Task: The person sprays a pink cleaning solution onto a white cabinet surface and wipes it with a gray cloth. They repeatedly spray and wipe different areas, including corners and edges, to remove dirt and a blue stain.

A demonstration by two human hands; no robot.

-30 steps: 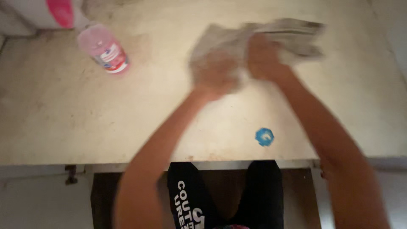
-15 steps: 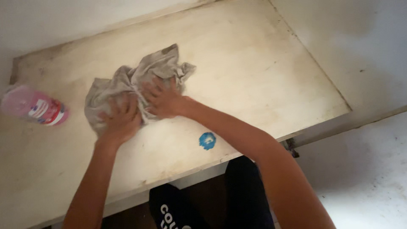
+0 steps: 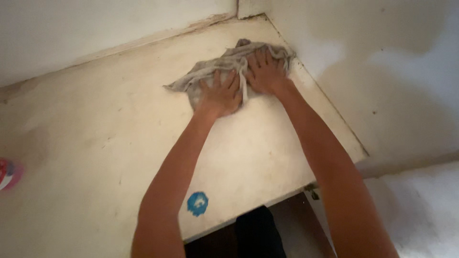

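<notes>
Left hand (image 3: 221,94) and right hand (image 3: 264,72) lie flat, fingers spread, gripping nothing – pressing the grey rag (image 3: 210,74) onto the bench (image 3: 95,143) corner for firm contact

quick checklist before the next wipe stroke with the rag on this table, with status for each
1. Both hands on the rag: ok. The left hand and right hand press flat on the grey rag.
2. Rag lying flat: not ok. It is bunched and creased under the palms.
3. Room to push further: not ok. The rag sits at the far right corner of the table, against the wall.
4. Path back toward the near edge: ok. Only a blue spot shows there.
5. Pink bottle out of the way: ok. It lies at the far left edge of the view.
6. Rag wet or dry: cannot tell.
</notes>
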